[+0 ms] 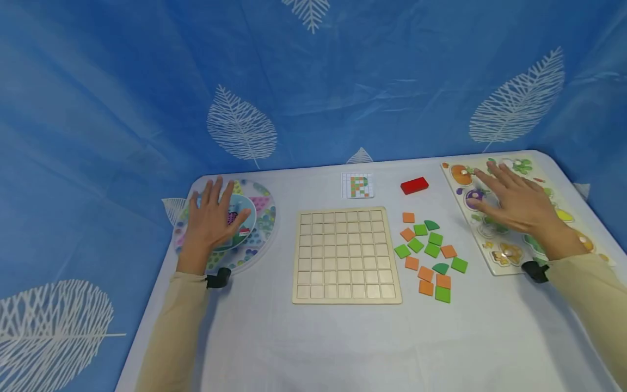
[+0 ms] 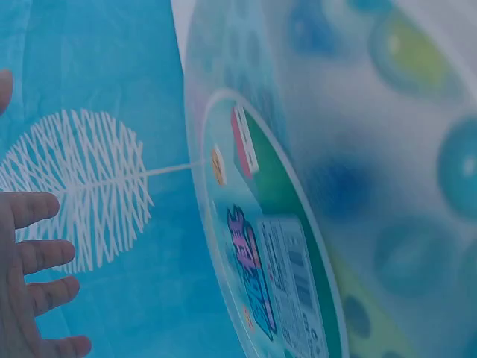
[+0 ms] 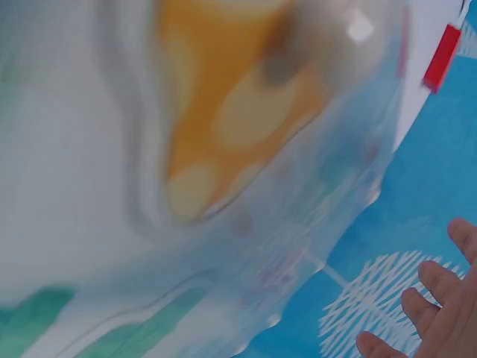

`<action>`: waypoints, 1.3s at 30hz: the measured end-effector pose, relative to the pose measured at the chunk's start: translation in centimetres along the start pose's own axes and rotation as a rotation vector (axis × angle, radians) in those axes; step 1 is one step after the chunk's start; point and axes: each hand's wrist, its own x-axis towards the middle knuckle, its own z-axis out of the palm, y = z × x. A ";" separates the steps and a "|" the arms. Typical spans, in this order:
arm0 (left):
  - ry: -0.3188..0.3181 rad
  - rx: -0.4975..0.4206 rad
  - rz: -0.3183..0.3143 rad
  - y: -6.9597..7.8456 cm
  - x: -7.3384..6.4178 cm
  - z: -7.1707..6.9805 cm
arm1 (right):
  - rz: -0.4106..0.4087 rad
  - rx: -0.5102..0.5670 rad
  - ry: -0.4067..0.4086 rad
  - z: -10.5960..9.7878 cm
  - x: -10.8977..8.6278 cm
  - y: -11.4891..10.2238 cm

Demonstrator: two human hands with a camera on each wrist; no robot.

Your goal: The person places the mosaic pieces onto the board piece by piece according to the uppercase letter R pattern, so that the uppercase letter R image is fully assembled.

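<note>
My left hand [image 1: 210, 218], fingers spread, is over a round container [image 1: 266, 218] with colourful dots and a blue picture label [image 2: 253, 246]. In the left wrist view its fingers stand apart from the label, holding nothing. At the right, my right hand [image 1: 519, 201] spreads its fingers above a vegetable peg puzzle board [image 1: 495, 261] wrapped in clear plastic. Between the hands lies a wooden grid board [image 1: 346, 256] with bare square cells. Right of it are scattered orange square tiles [image 1: 425, 287], green square tiles [image 1: 442, 294] and green quarter-round tiles [image 1: 440, 268].
A pattern card [image 1: 357, 185] with a coloured figure on a grid lies behind the grid board. To its right sits a red block [image 1: 414, 185]. White cloth covers the table [image 1: 313, 348], and a blue leaf-print curtain [image 1: 343, 81] hangs behind and at the sides.
</note>
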 end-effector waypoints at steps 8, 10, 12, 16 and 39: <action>0.129 -0.136 0.092 1.4 -1.3 -0.1 | -0.071 0.024 0.020 -0.4 0.5 -4.4; 0.179 -0.189 0.135 1.9 -1.7 0.1 | -0.109 0.073 0.021 -0.5 0.6 -5.7; 0.217 -0.251 0.187 2.7 -2.1 0.1 | -0.144 0.172 0.004 -0.4 0.5 -7.1; 0.219 -0.365 0.244 4.4 -2.9 0.3 | -0.197 0.400 -0.040 0.5 0.6 -9.3; 0.027 -0.786 0.244 12.4 -9.1 4.5 | -0.216 0.451 -0.048 4.6 2.6 -10.4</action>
